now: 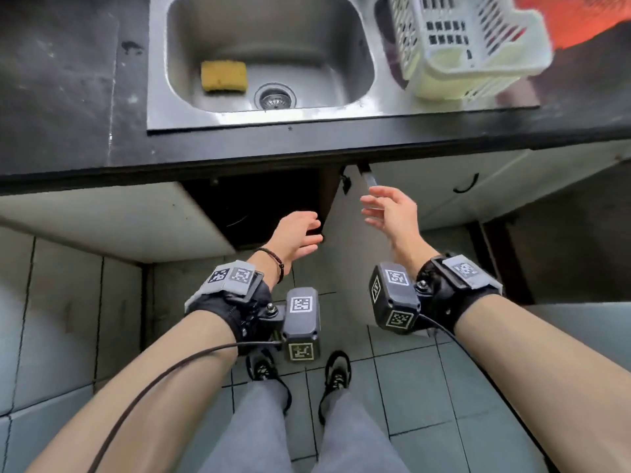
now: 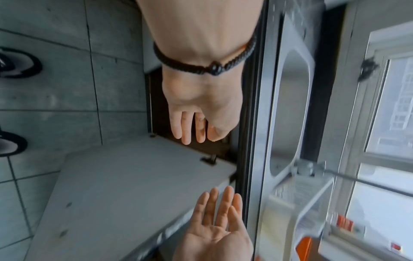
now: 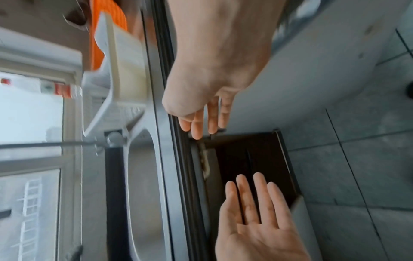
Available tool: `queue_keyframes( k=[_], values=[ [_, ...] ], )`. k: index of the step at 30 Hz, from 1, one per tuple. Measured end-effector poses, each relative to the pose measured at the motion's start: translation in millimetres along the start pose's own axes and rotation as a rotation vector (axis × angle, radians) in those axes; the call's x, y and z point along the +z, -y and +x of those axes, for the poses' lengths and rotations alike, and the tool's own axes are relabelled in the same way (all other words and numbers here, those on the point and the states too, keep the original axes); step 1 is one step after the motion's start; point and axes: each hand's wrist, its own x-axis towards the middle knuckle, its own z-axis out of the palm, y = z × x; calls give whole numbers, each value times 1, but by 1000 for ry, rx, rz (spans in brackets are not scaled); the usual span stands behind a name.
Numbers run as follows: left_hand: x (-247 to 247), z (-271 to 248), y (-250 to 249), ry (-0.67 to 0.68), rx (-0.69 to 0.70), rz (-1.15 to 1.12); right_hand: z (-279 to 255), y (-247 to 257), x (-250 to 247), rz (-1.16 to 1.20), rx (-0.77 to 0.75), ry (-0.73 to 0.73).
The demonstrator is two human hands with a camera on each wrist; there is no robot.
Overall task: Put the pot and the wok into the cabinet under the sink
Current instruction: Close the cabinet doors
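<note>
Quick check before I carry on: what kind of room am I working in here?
Most likely a home kitchen: a steel sink with a yellow sponge set in a dark counter, a white plastic dish basket beside it, and an open cabinet underneath.

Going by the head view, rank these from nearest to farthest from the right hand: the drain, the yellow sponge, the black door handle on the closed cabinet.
From the right hand:
1. Black door handle, just to its right on the closed cabinet front.
2. Drain, up and left on the sink floor.
3. Yellow sponge, farther left in the sink, beyond the drain.
</note>
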Motion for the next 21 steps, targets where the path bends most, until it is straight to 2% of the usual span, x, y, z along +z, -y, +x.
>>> queue_keyframes(
  k=[2,4,8,11,13,15,21],
  values=[
    [34,-3,3,35,-4,48,-1,0,-36,2,9,-33],
    [63,-6,9,71,-21,96,-3,-7,-67,-79,37,-7],
    [111,-8,28,117,-85,144,-12,-30,-116,-259,153,136],
    [134,-9,44,147,-91,163,-24,-42,-136,-295,327,314],
    [140,-9,52,143,-71,151,-28,-48,-144,-283,412,429],
    [140,-8,56,120,-64,128,-28,-49,-146,-289,415,490],
    [122,-16,60,102,-60,62,-28,-47,-131,-229,457,526]
  ],
)
